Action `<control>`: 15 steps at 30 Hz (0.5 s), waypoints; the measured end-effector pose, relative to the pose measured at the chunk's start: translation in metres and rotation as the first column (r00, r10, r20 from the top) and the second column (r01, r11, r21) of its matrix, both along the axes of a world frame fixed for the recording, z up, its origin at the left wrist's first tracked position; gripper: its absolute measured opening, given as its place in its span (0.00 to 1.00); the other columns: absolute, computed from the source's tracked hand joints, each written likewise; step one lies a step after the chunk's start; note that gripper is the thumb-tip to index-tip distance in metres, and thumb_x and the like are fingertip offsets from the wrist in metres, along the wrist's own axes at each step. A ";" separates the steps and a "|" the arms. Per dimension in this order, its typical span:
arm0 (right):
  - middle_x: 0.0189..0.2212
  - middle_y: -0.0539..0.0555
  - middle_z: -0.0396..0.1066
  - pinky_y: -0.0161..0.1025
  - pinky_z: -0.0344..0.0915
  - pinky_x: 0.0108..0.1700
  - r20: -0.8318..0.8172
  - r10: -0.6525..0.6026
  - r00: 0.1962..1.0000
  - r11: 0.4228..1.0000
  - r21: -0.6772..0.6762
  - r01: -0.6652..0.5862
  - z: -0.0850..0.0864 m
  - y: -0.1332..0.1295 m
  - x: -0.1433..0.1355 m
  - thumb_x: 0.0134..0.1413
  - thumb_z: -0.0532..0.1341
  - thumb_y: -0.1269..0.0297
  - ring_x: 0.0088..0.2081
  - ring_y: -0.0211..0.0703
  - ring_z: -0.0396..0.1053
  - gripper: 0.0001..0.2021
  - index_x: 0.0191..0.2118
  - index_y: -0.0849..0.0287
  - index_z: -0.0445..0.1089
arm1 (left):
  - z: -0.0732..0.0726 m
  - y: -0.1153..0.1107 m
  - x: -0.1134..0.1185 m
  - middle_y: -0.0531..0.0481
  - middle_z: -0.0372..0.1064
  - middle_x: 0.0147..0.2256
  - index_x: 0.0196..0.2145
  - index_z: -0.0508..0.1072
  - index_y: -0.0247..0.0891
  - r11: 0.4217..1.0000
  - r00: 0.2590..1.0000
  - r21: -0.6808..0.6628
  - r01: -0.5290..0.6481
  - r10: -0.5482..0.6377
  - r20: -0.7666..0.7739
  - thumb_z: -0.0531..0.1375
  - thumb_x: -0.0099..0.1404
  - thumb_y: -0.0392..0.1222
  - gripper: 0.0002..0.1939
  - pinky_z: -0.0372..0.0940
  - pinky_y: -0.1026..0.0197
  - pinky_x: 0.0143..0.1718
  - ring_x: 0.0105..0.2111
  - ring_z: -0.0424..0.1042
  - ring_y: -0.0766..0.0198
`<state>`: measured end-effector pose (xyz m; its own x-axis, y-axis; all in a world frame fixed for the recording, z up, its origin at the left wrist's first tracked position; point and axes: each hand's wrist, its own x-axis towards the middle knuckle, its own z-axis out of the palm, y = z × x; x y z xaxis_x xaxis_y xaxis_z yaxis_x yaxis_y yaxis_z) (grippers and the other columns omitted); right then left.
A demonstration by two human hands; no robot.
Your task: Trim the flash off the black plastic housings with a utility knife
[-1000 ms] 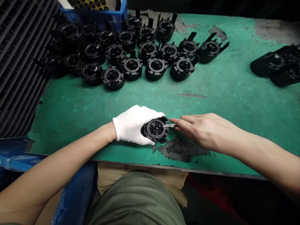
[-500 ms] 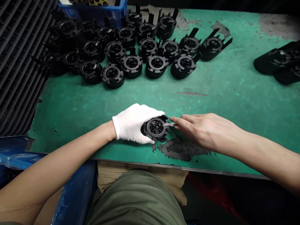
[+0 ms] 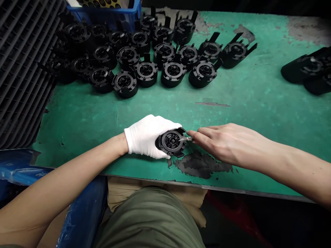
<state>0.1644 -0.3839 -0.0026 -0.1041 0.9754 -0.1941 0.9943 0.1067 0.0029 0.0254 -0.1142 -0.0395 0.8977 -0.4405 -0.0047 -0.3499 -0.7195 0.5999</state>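
A round black plastic part (image 3: 172, 141) is held near the front edge of the green table (image 3: 155, 105). My left hand (image 3: 150, 137), in a white glove, wraps round its left side, thumb below and fingers above. Bare and closed, my right hand (image 3: 217, 139) grips a small metal knife (image 3: 187, 138). The pointed blade reaches over the right side of the part's face, close to its inner ring. Whether the tip touches the plastic is too small to tell. The knife's handle is mostly hidden under my right hand.
Several similar black parts (image 3: 147, 70) stand in rows across the back left. Behind them sits a blue bin (image 3: 103, 15). More black parts (image 3: 297, 69) are at the far right. A dark ribbed stack (image 3: 23, 69) rises at the left. Blue plastic sheeting (image 3: 80, 213) hangs below the table's front edge.
The blade's tip has shifted slightly lower on the part's face, and my right hand has turned a little. My left hand keeps its hold on the part.
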 end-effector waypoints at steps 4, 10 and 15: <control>0.33 0.54 0.75 0.44 0.49 0.32 -0.037 0.035 0.999 0.999 0.019 -0.035 0.001 0.003 0.003 0.71 0.52 0.77 0.30 0.44 0.66 0.17 0.54 0.61 0.75 | 0.001 0.001 0.000 0.49 0.83 0.52 0.58 0.74 0.46 1.000 1.000 -0.005 0.005 -0.005 0.006 0.75 0.58 0.57 0.33 0.70 0.54 0.45 0.51 0.84 0.46; 0.32 0.54 0.74 0.44 0.47 0.31 -0.051 0.100 0.994 0.995 -0.003 -0.101 0.004 0.011 0.011 0.75 0.50 0.74 0.29 0.43 0.65 0.16 0.49 0.59 0.76 | 0.002 0.000 0.001 0.49 0.83 0.51 0.56 0.75 0.47 1.000 1.000 -0.002 0.013 -0.013 -0.012 0.74 0.59 0.57 0.30 0.70 0.55 0.44 0.50 0.84 0.48; 0.31 0.51 0.71 0.44 0.51 0.32 -0.071 0.230 0.971 0.971 -0.052 -0.234 0.002 0.026 0.027 0.80 0.44 0.73 0.28 0.40 0.61 0.21 0.51 0.62 0.76 | 0.004 -0.001 0.002 0.49 0.84 0.48 0.51 0.75 0.46 1.000 1.000 -0.005 0.002 -0.002 -0.016 0.74 0.59 0.57 0.26 0.70 0.56 0.43 0.48 0.84 0.47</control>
